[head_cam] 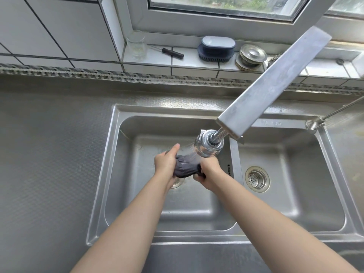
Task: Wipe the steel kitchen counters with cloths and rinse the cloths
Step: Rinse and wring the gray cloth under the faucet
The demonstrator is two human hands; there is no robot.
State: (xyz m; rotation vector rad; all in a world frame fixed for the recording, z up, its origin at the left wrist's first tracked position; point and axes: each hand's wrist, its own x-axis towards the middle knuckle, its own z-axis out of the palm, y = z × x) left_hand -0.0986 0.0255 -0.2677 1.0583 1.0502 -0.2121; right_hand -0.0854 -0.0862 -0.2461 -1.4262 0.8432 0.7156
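Spanning the scene, an embossed steel worktop (49,154) meets white wall tiles (59,26) far off. Its smooth double sink (118,134) sits centre. Above the left basin, left hand (165,164) and right hand (208,174) clench fingers around a bunched grey cloth (186,168) under the spraying tap (208,144).

Head camera looks steeply down, close over the sink (102,174), edges perhaps distorted.

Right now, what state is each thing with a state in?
Tap: running, spraying the cloth.
Cloth: wet, bunched, gripped at both ends.
Left hand: grips the cloth.
Right hand: grips the cloth.
Right drain: strainer in place.
Glass: upright on the sill.
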